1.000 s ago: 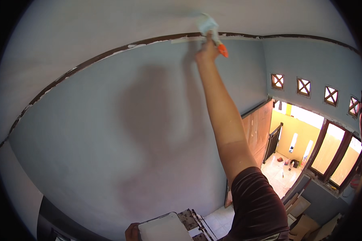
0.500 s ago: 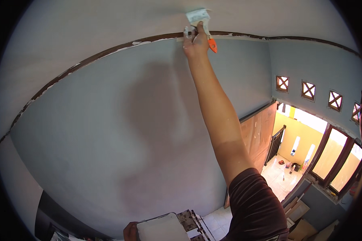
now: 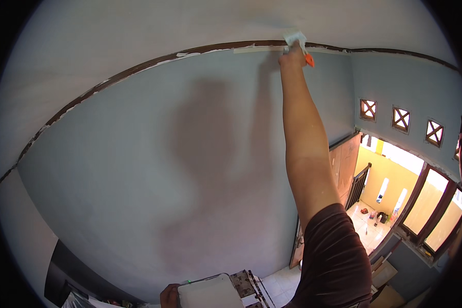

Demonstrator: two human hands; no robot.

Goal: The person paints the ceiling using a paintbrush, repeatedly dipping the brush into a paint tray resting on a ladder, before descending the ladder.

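Note:
My right hand (image 3: 292, 55) is raised at the end of the outstretched arm, closed around a paintbrush (image 3: 295, 37). The brush's broad head is coated in pale paint and its handle ends in orange. That head meets the pale ceiling just above the brown trim (image 3: 215, 47). Low in the picture, my left hand (image 3: 170, 296) is closed on the left edge of a rectangular container (image 3: 210, 293), whose surface looks pale and flat. Part of the left hand is cut off by the lower edge. A lighter strip (image 3: 259, 50) runs under the trim, left of my right hand.
The blue-grey wall (image 3: 113, 169) carries my shadow. Beside the container lies a spattered flat object (image 3: 243, 287). At right are a wooden door (image 3: 345, 156), small crossed vents (image 3: 401, 119) and dark-framed windows (image 3: 430, 205). A dark curved object (image 3: 82, 269) stands lower left.
My right hand has moved right along the trim with the paintbrush, a little lower in the picture. My left hand and the container have hardly moved; the view has shifted slightly.

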